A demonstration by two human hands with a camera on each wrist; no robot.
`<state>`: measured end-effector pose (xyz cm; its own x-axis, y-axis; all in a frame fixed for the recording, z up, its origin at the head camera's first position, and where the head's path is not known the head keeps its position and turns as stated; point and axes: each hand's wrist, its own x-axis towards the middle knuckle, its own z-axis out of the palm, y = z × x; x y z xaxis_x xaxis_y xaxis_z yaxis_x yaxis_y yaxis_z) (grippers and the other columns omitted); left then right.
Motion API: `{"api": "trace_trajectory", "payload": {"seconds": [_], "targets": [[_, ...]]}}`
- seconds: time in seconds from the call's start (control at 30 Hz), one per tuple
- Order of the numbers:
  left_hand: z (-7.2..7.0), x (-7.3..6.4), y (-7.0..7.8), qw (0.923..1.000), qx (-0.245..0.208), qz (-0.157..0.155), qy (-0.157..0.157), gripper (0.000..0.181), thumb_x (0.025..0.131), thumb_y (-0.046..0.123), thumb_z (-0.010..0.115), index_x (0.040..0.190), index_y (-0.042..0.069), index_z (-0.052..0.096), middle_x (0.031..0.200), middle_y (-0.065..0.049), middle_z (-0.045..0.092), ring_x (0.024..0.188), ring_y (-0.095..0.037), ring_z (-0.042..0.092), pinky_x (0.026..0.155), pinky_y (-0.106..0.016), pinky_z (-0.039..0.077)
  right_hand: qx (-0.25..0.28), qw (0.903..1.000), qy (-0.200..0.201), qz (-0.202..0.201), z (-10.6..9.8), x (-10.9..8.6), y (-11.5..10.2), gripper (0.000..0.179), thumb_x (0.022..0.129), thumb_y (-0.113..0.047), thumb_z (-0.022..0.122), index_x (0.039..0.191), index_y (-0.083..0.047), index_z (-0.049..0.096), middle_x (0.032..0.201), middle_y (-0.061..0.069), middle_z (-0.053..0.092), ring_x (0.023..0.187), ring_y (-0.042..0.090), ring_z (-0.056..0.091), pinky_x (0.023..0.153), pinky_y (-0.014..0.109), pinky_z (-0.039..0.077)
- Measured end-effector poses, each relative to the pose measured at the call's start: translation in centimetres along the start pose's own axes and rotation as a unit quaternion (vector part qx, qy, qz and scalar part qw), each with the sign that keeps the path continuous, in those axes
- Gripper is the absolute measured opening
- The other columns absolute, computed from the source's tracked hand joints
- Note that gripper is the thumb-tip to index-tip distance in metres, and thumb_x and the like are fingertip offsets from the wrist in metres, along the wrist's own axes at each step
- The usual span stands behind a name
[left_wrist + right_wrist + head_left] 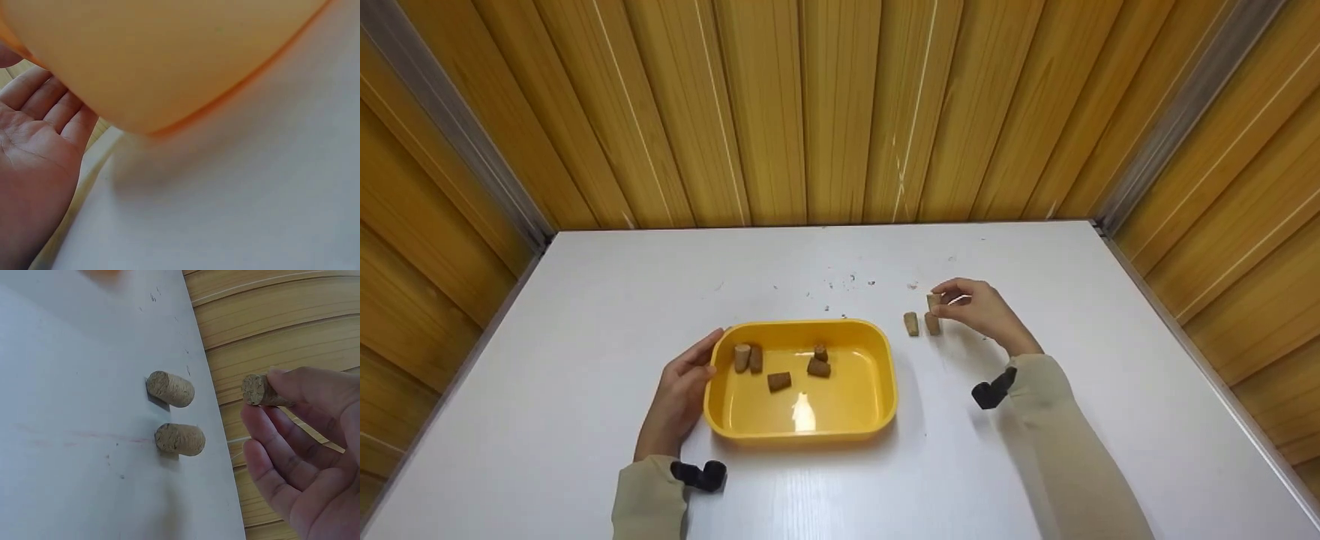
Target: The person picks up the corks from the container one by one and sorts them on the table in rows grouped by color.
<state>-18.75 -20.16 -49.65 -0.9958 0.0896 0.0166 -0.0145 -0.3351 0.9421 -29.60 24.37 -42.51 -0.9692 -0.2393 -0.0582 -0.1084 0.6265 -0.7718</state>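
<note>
At the left end of a yellow plastic tray [802, 435], my left hand [679, 394] grips the rim, thumb at the edge and fingers along the outer wall. The left wrist view shows the palm [34, 152] beside the tray's side [169, 67]. My right hand [979, 311] pinches a tapered cork stopper [256, 390] between thumb and fingers, raised above the table. Under and beside that hand stand two more cork stoppers, one lighter [911, 324] and one browner [933, 324]. Inside the tray are several cork stoppers, including an upright pair [748, 358] near the left wall.
Both hands and the tray are over a white table [825, 487]. Small dark crumbs [853, 278] are scattered behind the tray. Yellow wood-look panels [840, 112] wall the table's back and both sides.
</note>
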Motion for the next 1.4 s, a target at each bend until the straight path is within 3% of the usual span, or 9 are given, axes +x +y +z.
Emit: {"api": "trace_trajectory", "payload": {"seconds": [0.27,0.5,0.77,1.1,1.4], "targets": [[-0.2,-0.1,0.1,0.9999,0.003,0.010,-0.004,0.055,0.090,-0.006,0.040,0.144,0.002,0.041,0.152,-0.011,0.039,0.133,-0.005,0.045,0.109,-0.021,0.039,-0.011,0.9997,0.010,0.022,-0.5,-0.1,1.4,0.040,0.085,-0.018,0.067,0.123,-0.006,0.062,0.113,0.015,0.065,0.106,0.028,0.062,0.084,0.028,0.051],[-0.3,-0.1,0.1,0.9999,0.011,0.012,-0.006,0.055,0.090,-0.006,0.041,0.144,0.002,0.041,0.153,-0.010,0.039,0.133,-0.004,0.045,0.108,-0.021,0.039,-0.025,0.9988,0.018,0.038,-0.4,-0.1,2.4,0.042,0.084,-0.020,0.067,0.122,-0.005,0.063,0.109,0.014,0.065,0.105,0.028,0.061,0.083,0.027,0.048],[-0.2,-0.2,0.1,0.9997,0.015,0.013,-0.012,0.056,0.091,-0.004,0.040,0.146,0.001,0.037,0.153,-0.011,0.037,0.133,-0.004,0.044,0.108,-0.021,0.039,-0.026,0.9968,0.011,0.075,-0.4,-0.1,3.2,0.043,0.086,-0.024,0.065,0.125,-0.008,0.062,0.113,0.013,0.062,0.098,0.023,0.059,0.072,0.022,0.050],[-0.1,-0.2,0.1,0.9998,0.019,0.009,-0.006,0.055,0.091,-0.004,0.040,0.146,0.002,0.039,0.152,-0.010,0.039,0.134,-0.005,0.044,0.108,-0.021,0.039,-0.027,0.9958,0.007,0.088,-0.4,-0.3,3.6,0.045,0.086,-0.025,0.067,0.125,-0.004,0.061,0.112,0.016,0.062,0.083,0.014,0.061,0.067,0.020,0.050],[-0.1,-0.1,0.1,0.9999,0.009,0.009,-0.011,0.056,0.091,-0.005,0.040,0.146,0.001,0.037,0.153,-0.011,0.038,0.134,-0.004,0.044,0.109,-0.021,0.038,-0.041,0.9956,0.003,0.084,-0.4,-0.3,4.0,0.044,0.087,-0.024,0.066,0.125,-0.002,0.061,0.111,0.017,0.063,0.081,0.014,0.060,0.068,0.019,0.049]]}}
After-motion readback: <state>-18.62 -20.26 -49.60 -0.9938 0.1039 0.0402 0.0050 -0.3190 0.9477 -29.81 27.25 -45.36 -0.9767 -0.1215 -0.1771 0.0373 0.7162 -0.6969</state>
